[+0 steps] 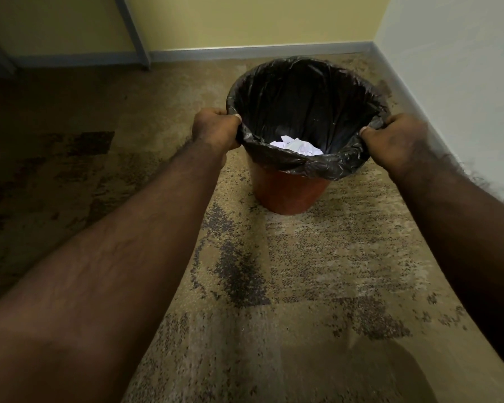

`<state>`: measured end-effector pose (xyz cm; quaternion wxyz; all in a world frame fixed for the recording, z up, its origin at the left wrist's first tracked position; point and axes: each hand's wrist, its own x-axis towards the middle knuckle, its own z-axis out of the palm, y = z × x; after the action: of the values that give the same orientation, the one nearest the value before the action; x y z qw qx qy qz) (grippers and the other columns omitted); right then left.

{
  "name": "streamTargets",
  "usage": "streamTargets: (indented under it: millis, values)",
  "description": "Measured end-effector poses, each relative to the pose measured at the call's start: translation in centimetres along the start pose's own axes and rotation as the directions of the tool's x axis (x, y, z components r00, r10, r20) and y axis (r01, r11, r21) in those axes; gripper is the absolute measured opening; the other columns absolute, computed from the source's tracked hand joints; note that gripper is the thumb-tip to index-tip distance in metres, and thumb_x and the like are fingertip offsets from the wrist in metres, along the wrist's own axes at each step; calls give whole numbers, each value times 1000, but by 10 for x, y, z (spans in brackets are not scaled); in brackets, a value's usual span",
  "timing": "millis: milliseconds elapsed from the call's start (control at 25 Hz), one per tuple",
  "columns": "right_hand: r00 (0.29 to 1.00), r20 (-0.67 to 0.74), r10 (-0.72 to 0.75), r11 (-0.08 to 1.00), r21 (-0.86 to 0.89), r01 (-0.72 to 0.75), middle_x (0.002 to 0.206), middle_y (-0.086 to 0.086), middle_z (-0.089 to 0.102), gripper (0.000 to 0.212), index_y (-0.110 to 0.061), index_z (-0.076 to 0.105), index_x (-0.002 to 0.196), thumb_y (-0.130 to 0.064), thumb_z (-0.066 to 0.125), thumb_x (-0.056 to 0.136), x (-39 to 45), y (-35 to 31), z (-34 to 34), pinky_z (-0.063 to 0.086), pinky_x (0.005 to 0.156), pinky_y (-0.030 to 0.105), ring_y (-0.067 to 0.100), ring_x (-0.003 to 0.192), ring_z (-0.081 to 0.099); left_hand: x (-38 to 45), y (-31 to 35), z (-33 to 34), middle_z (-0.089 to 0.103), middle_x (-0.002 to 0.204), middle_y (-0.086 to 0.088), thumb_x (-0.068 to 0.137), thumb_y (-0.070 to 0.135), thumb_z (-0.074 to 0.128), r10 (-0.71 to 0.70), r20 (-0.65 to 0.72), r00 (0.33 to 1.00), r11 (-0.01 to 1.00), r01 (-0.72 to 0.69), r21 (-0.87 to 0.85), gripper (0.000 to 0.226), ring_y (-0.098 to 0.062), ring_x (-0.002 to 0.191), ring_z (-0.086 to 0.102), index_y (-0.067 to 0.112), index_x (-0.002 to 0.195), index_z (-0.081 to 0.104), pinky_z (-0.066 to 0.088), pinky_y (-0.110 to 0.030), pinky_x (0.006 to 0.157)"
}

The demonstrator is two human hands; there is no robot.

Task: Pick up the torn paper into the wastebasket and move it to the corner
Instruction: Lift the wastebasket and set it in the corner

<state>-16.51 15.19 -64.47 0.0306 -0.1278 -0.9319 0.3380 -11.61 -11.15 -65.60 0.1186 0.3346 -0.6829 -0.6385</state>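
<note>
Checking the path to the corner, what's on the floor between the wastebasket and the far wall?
Head view: only bare carpet between the wastebasket and the wall.

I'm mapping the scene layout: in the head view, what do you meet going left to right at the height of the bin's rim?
Dark carpet → left hand → black bin liner of the wastebasket → right hand → white wall.
</note>
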Motion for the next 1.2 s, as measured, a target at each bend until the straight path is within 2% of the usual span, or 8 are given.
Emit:
streamTargets:
  millis: [120, 200, 440, 560, 760, 960, 1040, 1200]
  values:
    - [995, 81, 60, 984, 165, -73, 97, 12, 71, 16, -14, 65, 79, -24, 70, 91, -2, 1, -3, 63, 74, 42, 30, 85, 72, -1, 1, 0, 72, 93, -10, 91, 8, 61, -43, 33, 999, 997, 45, -69, 10, -23, 84, 72, 14, 84, 65, 62, -33, 65]
    - [977, 152, 147, 947, 263, -183, 96, 11, 68, 24, -18, 57, 72, -18, 68, 94, -4, 1, -4, 62, 75, 39, 24, 77, 69, -3, 4, 1, 72, 94, -10, 91, 6, 61, -84, 55, 995, 991, 90, -102, 8, -23, 83, 72, 11, 89, 66, 60, -28, 56]
    - [884, 406, 233, 762, 488, -425, 86, -1, 60, 8, -14, 55, 111, -15, 54, 103, -13, -4, -5, 55, 44, 19, 8, 71, 59, -5, 15, 0, 67, 103, -10, 94, 5, 56, -203, 162, 966, 969, 222, -108, 17, -18, 78, 66, 3, 110, 63, 54, -23, 44]
    - [869, 431, 242, 685, 558, -468, 95, 5, 65, 8, -11, 57, 110, -9, 54, 103, -13, -6, -9, 54, 39, 17, 10, 72, 63, -4, 21, 0, 65, 107, -11, 95, 4, 54, -243, 186, 952, 964, 258, -62, 22, -18, 77, 64, 2, 115, 61, 54, -25, 47]
    - [859, 431, 276, 698, 524, -488, 91, 9, 67, 8, -6, 60, 92, -6, 57, 100, -10, 4, -11, 55, 39, 20, 13, 69, 65, -7, 25, 0, 64, 107, -12, 95, 1, 54, -270, 188, 944, 960, 280, -28, 21, -19, 77, 62, 0, 115, 61, 53, -29, 56]
    - [868, 404, 290, 707, 521, -479, 84, 8, 65, 18, -8, 58, 81, -6, 60, 98, -8, 5, -17, 59, 50, 22, 14, 65, 63, -8, 35, -2, 66, 97, -11, 94, 0, 55, -273, 195, 942, 959, 283, -26, 18, -17, 72, 62, 0, 111, 62, 55, -26, 49]
    - [868, 403, 291, 703, 526, -480, 88, 9, 67, 16, -8, 60, 81, -7, 61, 98, -9, 3, -20, 61, 58, 25, 14, 65, 64, -9, 39, -4, 66, 92, -9, 94, 0, 55, -278, 197, 940, 958, 287, -20, 17, -17, 71, 63, 1, 109, 62, 55, -25, 45]
    - [868, 379, 320, 651, 577, -492, 91, 8, 68, 3, -8, 62, 100, -7, 62, 97, -20, -6, -34, 57, 44, 20, 17, 71, 67, -15, 49, -7, 67, 88, -8, 94, 1, 56, -305, 178, 936, 950, 313, -18, 14, -18, 72, 65, 2, 105, 64, 55, -27, 50]
